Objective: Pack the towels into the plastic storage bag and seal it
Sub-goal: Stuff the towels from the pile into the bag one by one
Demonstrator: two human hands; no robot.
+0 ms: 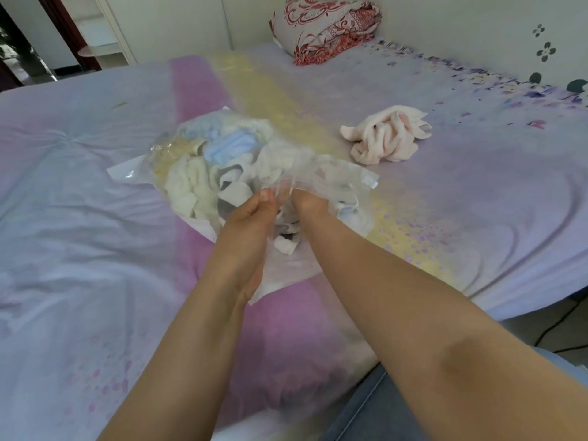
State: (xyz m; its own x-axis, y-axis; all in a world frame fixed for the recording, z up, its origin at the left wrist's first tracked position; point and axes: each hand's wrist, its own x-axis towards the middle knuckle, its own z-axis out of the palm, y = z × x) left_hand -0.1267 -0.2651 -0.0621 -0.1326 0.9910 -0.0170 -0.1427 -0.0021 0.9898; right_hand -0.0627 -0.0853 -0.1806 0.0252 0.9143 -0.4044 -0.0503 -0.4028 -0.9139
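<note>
A clear plastic storage bag (pixel 340 176) lies on the bed in the middle of the view, stuffed with several towels (pixel 197 183) in white, cream, blue and yellow. My left hand (pixel 251 214) pinches the bag's open edge near its mouth. My right hand (pixel 310 200) grips the same edge right beside it, its fingers partly hidden under the crumpled plastic. A pink towel (pixel 385 138) lies crumpled on the bed to the right of the bag, apart from it.
The bed (pixel 95 218) has a lilac, pink and yellow sheet and fills most of the view. A red-patterned folded quilt (pixel 327 27) sits at the far edge by the wall. The bed's right edge drops to the floor, where a cable (pixel 560 319) lies.
</note>
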